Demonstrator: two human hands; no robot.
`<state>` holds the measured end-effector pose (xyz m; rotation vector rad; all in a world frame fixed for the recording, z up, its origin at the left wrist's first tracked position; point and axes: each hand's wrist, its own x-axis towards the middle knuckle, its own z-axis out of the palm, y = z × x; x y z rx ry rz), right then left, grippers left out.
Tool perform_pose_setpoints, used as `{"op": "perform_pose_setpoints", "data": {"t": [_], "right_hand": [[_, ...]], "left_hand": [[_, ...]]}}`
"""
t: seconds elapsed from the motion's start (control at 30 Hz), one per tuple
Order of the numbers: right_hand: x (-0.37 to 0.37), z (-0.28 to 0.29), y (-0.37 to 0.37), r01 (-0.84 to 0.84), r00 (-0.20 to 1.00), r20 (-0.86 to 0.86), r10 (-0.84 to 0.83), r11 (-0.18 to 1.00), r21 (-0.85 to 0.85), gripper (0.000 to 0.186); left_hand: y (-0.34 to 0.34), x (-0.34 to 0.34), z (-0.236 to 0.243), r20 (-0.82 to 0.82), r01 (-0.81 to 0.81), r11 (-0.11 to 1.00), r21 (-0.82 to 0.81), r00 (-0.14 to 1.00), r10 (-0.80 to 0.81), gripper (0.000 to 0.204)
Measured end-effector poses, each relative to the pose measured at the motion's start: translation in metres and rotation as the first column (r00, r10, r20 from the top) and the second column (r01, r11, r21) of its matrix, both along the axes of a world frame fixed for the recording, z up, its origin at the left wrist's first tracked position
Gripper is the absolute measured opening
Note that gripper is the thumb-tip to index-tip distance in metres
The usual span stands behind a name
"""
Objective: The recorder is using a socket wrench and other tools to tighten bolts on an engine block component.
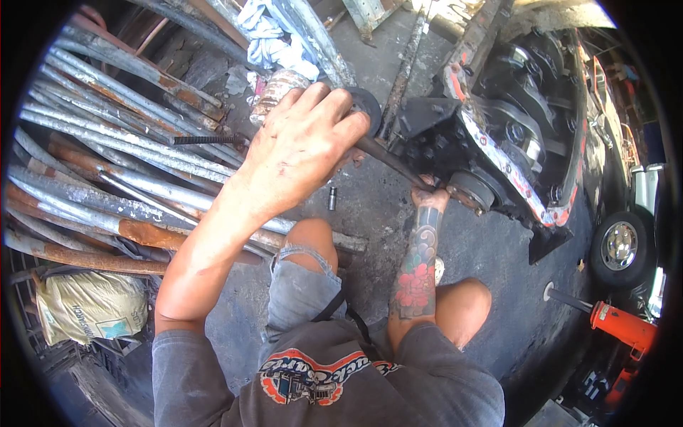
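Clenching the upper end of a long dark bar (390, 161), the left hand (313, 139) wraps firmly around it. The bar runs off toward four o'clock from that fist, its long axis slanting from ten o'clock to four. At its lower end waits the right hand (429, 198) (partly hidden, so its grip cannot be told), the nearer of the two to the round pulley (472, 191) at its three o'clock. Beyond, toward two o'clock, lies the engine block (501, 167), crankshaft (525, 142) exposed.
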<state>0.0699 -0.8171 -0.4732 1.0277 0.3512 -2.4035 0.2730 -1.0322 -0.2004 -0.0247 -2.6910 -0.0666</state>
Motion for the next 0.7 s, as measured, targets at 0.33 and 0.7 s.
{"op": "perform_pose_setpoints", "data": {"t": [0.33, 0.7], "right_hand": [[-0.003, 0.013, -0.026, 0.119, 0.993, -0.007, -0.121, 0.967, 0.225, 0.024], [0.008, 0.009, -0.042, 0.371, 0.928, -0.089, -0.361, 0.89, 0.265, 0.027]], "left_hand": [[-0.041, -0.041, -0.016, 0.155, -0.179, 0.983, 0.046, 0.973, 0.17, 0.045], [-0.042, -0.086, 0.001, 0.291, -0.211, 0.974, 0.08, 0.94, 0.18, 0.062]]}}
